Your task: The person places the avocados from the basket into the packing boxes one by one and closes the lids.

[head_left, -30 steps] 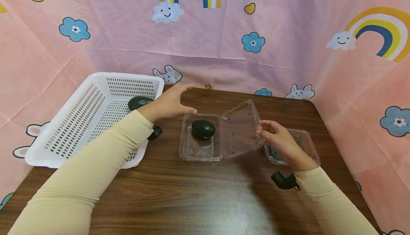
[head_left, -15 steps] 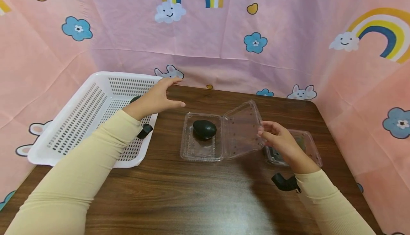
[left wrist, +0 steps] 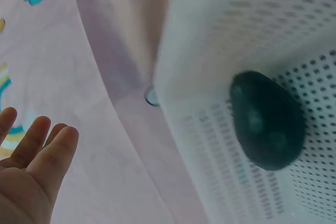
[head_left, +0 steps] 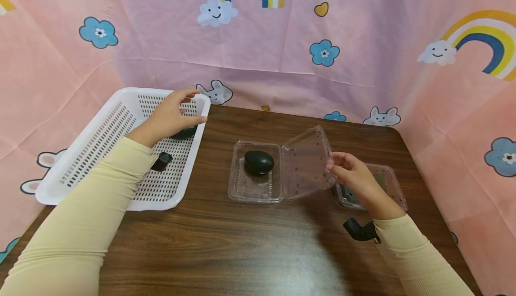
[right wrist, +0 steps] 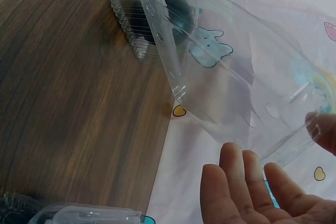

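Observation:
My left hand (head_left: 163,119) hovers over the right side of a white perforated basket (head_left: 188,164), fingers spread and holding nothing. Below it lies a dark green avocado (head_left: 186,132), partly hidden by the hand; the left wrist view shows this avocado (left wrist: 268,121) whole, against the basket wall. In the middle of the table a clear plastic clamshell box (head_left: 251,193) stands open with one dark avocado (head_left: 259,162) in its base. My right hand (head_left: 356,179) pinches the outer edge of the box's raised lid (head_left: 304,168) between thumb and fingers.
A second clear clamshell box (head_left: 397,193) stands behind my right hand, with dark green contents partly covered by the hand. Black wrist mounts (head_left: 360,230) stick out below the wrists. The brown wooden table (head_left: 250,251) ends at a patterned pink cloth (head_left: 258,45).
My left hand has moved left, from near the middle box to above the avocado in the basket. The right hand keeps hold of the lid, which stays about the same.

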`<state>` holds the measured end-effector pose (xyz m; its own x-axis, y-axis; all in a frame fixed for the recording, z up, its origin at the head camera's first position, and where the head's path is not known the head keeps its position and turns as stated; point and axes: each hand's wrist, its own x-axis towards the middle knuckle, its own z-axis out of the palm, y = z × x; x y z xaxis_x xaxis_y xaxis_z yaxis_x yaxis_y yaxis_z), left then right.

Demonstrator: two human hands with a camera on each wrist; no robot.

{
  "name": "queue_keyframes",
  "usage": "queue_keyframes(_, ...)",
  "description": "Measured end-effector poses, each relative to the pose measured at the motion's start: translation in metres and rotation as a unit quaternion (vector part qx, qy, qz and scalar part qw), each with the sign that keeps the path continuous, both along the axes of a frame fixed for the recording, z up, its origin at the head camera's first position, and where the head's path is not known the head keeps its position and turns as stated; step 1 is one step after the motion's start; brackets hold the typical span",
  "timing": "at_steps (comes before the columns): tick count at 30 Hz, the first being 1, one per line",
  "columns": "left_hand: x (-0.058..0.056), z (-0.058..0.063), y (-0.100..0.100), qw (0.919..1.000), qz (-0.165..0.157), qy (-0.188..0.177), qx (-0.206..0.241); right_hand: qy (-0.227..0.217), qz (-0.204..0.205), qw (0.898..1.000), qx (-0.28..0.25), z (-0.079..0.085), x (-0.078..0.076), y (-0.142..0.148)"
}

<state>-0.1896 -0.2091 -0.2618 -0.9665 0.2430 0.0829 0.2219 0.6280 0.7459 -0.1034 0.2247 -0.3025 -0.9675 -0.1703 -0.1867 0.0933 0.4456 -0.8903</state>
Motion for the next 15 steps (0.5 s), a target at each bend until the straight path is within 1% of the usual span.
queue_keyframes(3,-0.003,-0.005,-0.010,0.9998,0.019,-0.003,-0.010,0.001,-0.002,1.000,0.004,0.001,0.000,0.000)
queue_keyframes(8,-0.004,-0.014,-0.024,0.9984,0.049,-0.018,-0.020,-0.002,-0.003,1.000,0.012,0.002,0.000,-0.001)
queue_keyframes(15,-0.005,-0.024,-0.035,0.9970,0.071,-0.029,-0.014,0.000,-0.008,1.000,0.025,0.002,-0.001,-0.002)
